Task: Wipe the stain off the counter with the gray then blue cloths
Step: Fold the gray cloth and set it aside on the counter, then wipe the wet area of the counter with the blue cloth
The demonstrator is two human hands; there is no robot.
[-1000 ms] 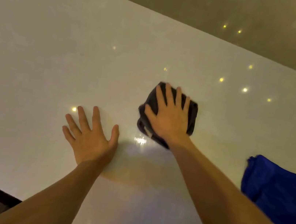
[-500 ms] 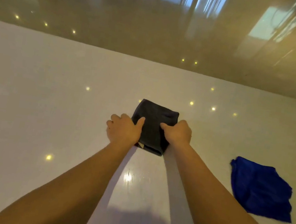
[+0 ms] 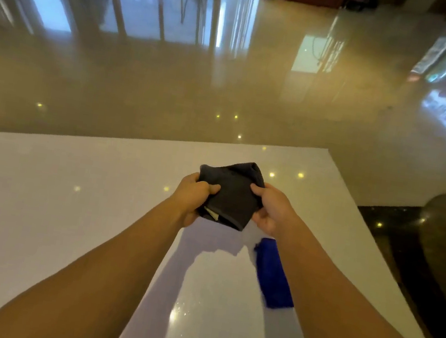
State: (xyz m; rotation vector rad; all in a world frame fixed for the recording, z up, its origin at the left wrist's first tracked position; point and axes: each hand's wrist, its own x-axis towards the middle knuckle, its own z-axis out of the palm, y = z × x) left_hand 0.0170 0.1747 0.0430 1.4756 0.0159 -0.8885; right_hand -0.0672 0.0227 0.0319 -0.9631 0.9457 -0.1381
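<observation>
Gray cloth (image 3: 231, 194) folded, gripped at its sides by left hand (image 3: 193, 196) and right hand (image 3: 272, 211), fingers closed on it, above white counter (image 3: 52, 201), blue cloth (image 3: 272, 274) partly hidden under right forearm.

both our hands up front, arms stretched out

our left hand (image 3: 193, 197) and right hand (image 3: 270, 209) each pinch a side of the cloth (image 3: 229, 193), thumbs on top, fingers curled beneath.

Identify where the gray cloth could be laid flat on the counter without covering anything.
The counter is bare left of the left forearm, out to its far edge. A narrower bare strip runs between the forearms. It is crowded on the right, where the blue cloth lies partly hidden under the right forearm. Both hands grip the gray cloth.
</observation>
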